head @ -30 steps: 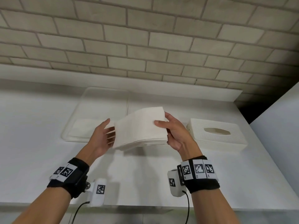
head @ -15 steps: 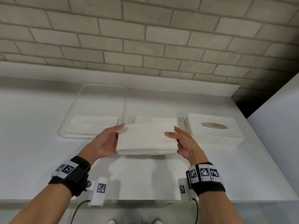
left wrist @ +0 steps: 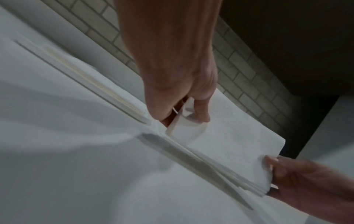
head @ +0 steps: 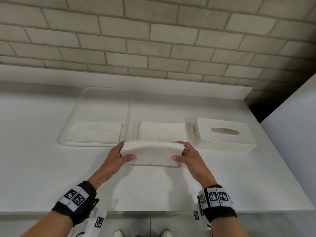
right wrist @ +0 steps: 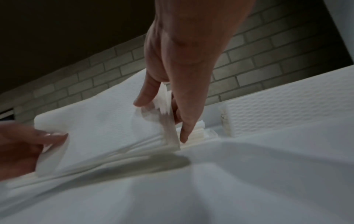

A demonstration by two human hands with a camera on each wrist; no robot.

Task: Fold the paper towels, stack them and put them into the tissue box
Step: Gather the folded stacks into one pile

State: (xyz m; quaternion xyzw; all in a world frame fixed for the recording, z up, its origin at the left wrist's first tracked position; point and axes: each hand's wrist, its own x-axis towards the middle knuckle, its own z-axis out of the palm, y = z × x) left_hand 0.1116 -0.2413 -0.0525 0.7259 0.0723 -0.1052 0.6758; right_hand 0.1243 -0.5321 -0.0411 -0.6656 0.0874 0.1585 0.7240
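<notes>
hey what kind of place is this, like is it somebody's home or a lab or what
Probably a staged test or recording workstation, not clearly a home. A plain white counter runs along a grey brick wall, bearing only a clear tray, paper towels and a white tissue box. Both wrists wear marker-tagged camera bands.

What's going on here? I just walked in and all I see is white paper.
A person grips a stack of folded white paper towels at both ends, left hand and right hand, with its near edge down on the white counter. More folded towels lie just behind. The white textured tissue box stands to the right, nothing poking from its slot.
</notes>
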